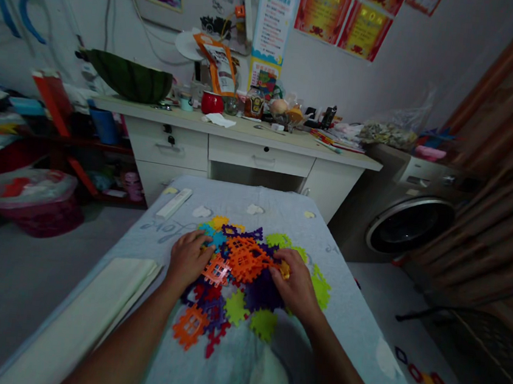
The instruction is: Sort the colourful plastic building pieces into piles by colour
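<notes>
A loose pile of interlocking plastic puzzle pieces (243,259) lies on the cloth-covered table, in orange, purple, blue, red, yellow and lime green. At the pile's left side my left hand (187,259) rests with fingers apart, touching blue and orange pieces. My right hand (295,280) is at the right side, its thumb and fingers closed around the edge of an orange puzzle piece (249,261), with a bit of yellow showing by the fingertips. Nearest me lie a separate orange window-shaped piece (190,327) and a lime green piece (263,325).
A folded pale cloth (83,314) lies along the table's left side, and a white strip-like object (174,204) sits at the far left corner. Beyond stands a cluttered white desk (260,157). A washing machine (402,201) is on the right, a pink bin (30,205) on the left.
</notes>
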### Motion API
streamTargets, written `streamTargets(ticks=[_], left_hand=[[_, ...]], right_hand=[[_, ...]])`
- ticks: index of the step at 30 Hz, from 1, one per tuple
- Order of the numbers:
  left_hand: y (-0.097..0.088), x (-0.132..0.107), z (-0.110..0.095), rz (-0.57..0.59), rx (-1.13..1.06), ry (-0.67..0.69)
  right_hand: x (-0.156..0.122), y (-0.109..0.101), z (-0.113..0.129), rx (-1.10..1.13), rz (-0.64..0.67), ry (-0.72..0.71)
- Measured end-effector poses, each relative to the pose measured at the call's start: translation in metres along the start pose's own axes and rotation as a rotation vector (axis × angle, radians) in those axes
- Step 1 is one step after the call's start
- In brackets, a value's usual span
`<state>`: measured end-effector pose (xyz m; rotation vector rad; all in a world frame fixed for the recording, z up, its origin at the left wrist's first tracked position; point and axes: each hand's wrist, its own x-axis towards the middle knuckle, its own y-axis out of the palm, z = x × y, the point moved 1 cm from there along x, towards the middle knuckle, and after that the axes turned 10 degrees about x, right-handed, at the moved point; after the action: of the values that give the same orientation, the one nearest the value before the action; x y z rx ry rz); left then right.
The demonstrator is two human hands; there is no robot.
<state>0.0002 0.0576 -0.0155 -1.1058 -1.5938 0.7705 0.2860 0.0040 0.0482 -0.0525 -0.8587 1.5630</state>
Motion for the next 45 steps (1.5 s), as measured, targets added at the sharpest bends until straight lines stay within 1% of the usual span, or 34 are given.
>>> streamTargets(ticks=[3,7,11,14,20,24,28,30,32,33,34,36,38,40,41,42,45], left_hand=[[-0.001,0.0,0.0,0.001,-0.006,-0.001],[-0.002,0.001,-0.002,0.004,0.005,0.01],[-0.002,0.002,-0.004,-0.004,0.027,0.001],[-0.001,0.002,-0.006,-0.007,0.043,-0.006],[-0.001,0.002,-0.006,-0.002,0.041,-0.018],[-0.002,0.002,-0.007,-0.004,0.037,-0.024],[-0.003,0.002,-0.007,0.01,-0.009,-0.036],[-0.009,0.003,-0.009,-0.012,-0.048,-0.058],[-0.019,0.003,-0.013,-0.037,-0.058,-0.077],[-0.025,0.003,-0.016,-0.027,-0.042,-0.077],[-0.032,0.003,-0.02,0.012,-0.026,-0.061],[-0.046,0.001,-0.029,0.164,-0.009,-0.008],[-0.058,-0.004,-0.037,0.332,0.02,0.081],[-0.063,-0.013,-0.045,0.444,0.045,0.169],[-0.064,-0.018,-0.048,0.474,0.049,0.209],[-0.063,-0.023,-0.05,0.478,0.046,0.242],[-0.055,-0.039,-0.055,0.39,0.018,0.261]], right_hand=[[0.006,0.003,-0.012,-0.129,-0.033,-0.053],[0.011,0.001,-0.028,-0.267,-0.002,-0.08],[0.014,-0.003,-0.04,-0.322,0.027,-0.07],[0.016,-0.003,-0.042,-0.333,0.03,-0.093],[0.017,-0.001,-0.04,-0.352,0.049,-0.115],[0.016,-0.002,-0.041,-0.356,0.063,-0.093],[0.014,-0.005,-0.045,-0.348,0.067,-0.003],[0.012,-0.007,-0.046,-0.331,0.085,0.045],[0.01,-0.007,-0.046,-0.298,0.13,0.071],[0.009,-0.007,-0.045,-0.278,0.158,0.074],[0.008,-0.006,-0.044,-0.257,0.186,0.069],[0.006,-0.003,-0.04,-0.228,0.236,0.046],[0.004,-0.001,-0.033,-0.235,0.27,0.027],[0.004,0.0,-0.024,-0.274,0.297,0.034],[0.004,0.0,-0.02,-0.298,0.311,0.044],[0.005,0.001,-0.015,-0.319,0.329,0.053],[0.011,0.007,-0.003,-0.338,0.392,0.056]])
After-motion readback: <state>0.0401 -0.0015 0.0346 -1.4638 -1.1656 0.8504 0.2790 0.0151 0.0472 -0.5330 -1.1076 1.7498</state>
